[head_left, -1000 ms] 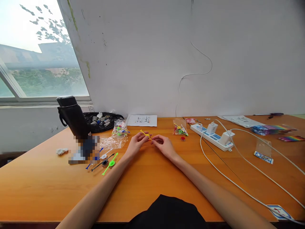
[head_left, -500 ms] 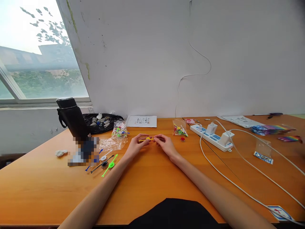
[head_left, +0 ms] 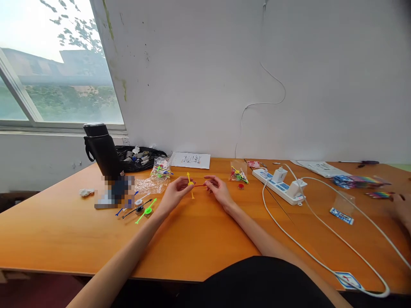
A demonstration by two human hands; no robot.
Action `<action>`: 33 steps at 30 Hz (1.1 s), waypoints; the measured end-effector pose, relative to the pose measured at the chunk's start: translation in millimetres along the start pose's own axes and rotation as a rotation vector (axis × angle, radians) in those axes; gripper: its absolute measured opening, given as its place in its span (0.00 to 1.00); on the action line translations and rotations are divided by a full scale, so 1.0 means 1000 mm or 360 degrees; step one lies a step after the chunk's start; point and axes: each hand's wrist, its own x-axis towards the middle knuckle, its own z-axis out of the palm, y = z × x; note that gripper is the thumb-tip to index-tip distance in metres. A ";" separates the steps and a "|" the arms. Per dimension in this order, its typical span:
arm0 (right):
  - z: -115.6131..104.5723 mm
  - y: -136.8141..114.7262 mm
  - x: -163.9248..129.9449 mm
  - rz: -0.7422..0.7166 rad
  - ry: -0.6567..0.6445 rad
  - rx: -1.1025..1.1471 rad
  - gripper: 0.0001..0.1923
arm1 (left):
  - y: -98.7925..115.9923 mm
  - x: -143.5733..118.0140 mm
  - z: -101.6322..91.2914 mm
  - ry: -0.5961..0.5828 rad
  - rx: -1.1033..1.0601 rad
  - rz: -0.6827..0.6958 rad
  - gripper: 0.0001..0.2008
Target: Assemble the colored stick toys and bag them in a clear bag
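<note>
My left hand [head_left: 175, 194] pinches a yellow arrow spinner [head_left: 189, 176], its arrow pointing away from me. My right hand [head_left: 219, 193] is closed on one end of a thin red arrow [head_left: 199, 185], whose other end reaches toward my left fingers. Whether the red arrow touches the yellow spinner I cannot tell. To the left of my left forearm lie a green spinner [head_left: 148, 211], a black spinner [head_left: 139, 208] and a blue arrow [head_left: 120, 211], with a white piece among them. A small red disc-shaped base [head_left: 240, 186] sits right of my right hand.
A clear bag of coloured arrows [head_left: 238, 172] and a white power strip [head_left: 279, 186] with cables stand right. At left are a black bottle [head_left: 103, 149], crumpled plastic [head_left: 150, 185] and a black bag [head_left: 141, 158]. Another person's hand [head_left: 403, 209] is at the right edge.
The yellow spinner has turned from lying crosswise between my hands to pointing away, now in my left hand only. A red arrow now shows at my right fingers. The view has shifted slightly.
</note>
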 end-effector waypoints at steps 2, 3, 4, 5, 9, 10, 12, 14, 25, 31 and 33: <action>-0.006 0.003 0.000 0.0024 -0.0045 -0.0010 0.21 | 0.019 -0.022 -0.014 0.0006 0.0163 -0.0024 0.17; -0.008 0.004 0.000 0.0035 -0.0058 -0.0008 0.20 | 0.028 -0.035 -0.025 0.0005 0.0278 -0.0043 0.18; -0.010 0.006 0.001 0.0040 -0.0066 -0.0004 0.20 | 0.038 -0.048 -0.039 0.0027 0.0397 -0.0018 0.18; -0.011 0.007 0.001 0.0040 -0.0070 0.0000 0.19 | 0.046 -0.061 -0.054 0.0038 0.0518 -0.0004 0.18; -0.010 0.014 0.004 0.0024 -0.0145 -0.0026 0.18 | 0.061 -0.104 -0.126 0.0270 0.1105 -0.0175 0.20; -0.009 0.016 0.005 0.0020 -0.0163 -0.0041 0.17 | 0.060 -0.112 -0.142 0.0331 0.1251 -0.0268 0.21; -0.009 0.018 0.005 0.0008 -0.0186 -0.0079 0.16 | 0.054 -0.125 -0.169 0.0357 0.1438 -0.0429 0.23; -0.010 0.018 0.005 0.0000 -0.0205 -0.0111 0.15 | 0.045 -0.134 -0.184 0.0297 0.1481 -0.0529 0.22; -0.025 0.001 -0.001 -0.0272 -0.0050 -0.1241 0.11 | 0.049 -0.124 -0.158 0.0486 0.1906 -0.0169 0.20; -0.069 0.003 -0.002 -0.0062 0.0518 -0.2240 0.17 | 0.077 -0.073 -0.093 0.0256 0.1498 0.0045 0.19; -0.077 0.008 -0.002 0.0023 0.0525 -0.2256 0.19 | 0.072 -0.050 -0.064 0.0116 0.1256 0.0048 0.19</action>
